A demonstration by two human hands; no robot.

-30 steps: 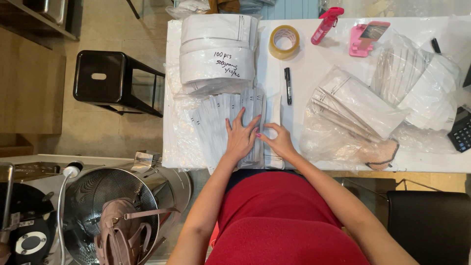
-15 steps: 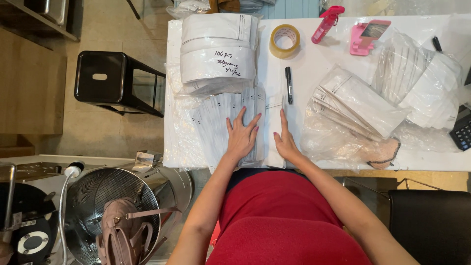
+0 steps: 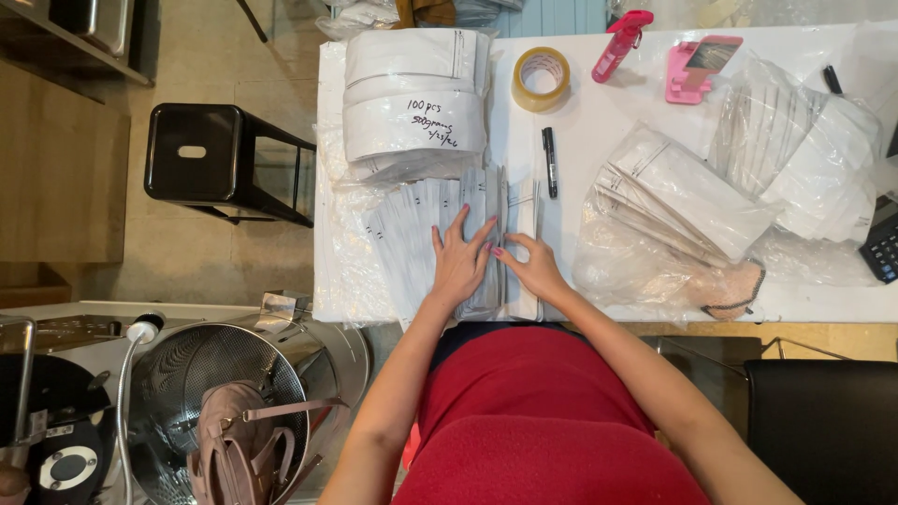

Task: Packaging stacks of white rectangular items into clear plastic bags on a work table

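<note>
A fanned row of flat white pouches (image 3: 412,234) lies on the white table (image 3: 599,112) in front of me. My left hand (image 3: 460,262) rests flat on the row with fingers spread. My right hand (image 3: 535,267) sits just to its right, fingertips curled against the edge of the rightmost pouches (image 3: 524,201). Neither hand lifts anything off the table.
A wrapped bundle of white pouches (image 3: 412,103) with handwriting sits behind the row. A tape roll (image 3: 541,79), black marker (image 3: 550,161), pink spray bottle (image 3: 619,43), pink holder (image 3: 702,67) and bagged pouches (image 3: 692,196) lie to the right. Black stool (image 3: 224,164) stands left, metal drum with a bag (image 3: 238,421) at lower left.
My right hand has moved left and curled in against the pouch row beside my left hand. My left hand has stayed flat on the row.
</note>
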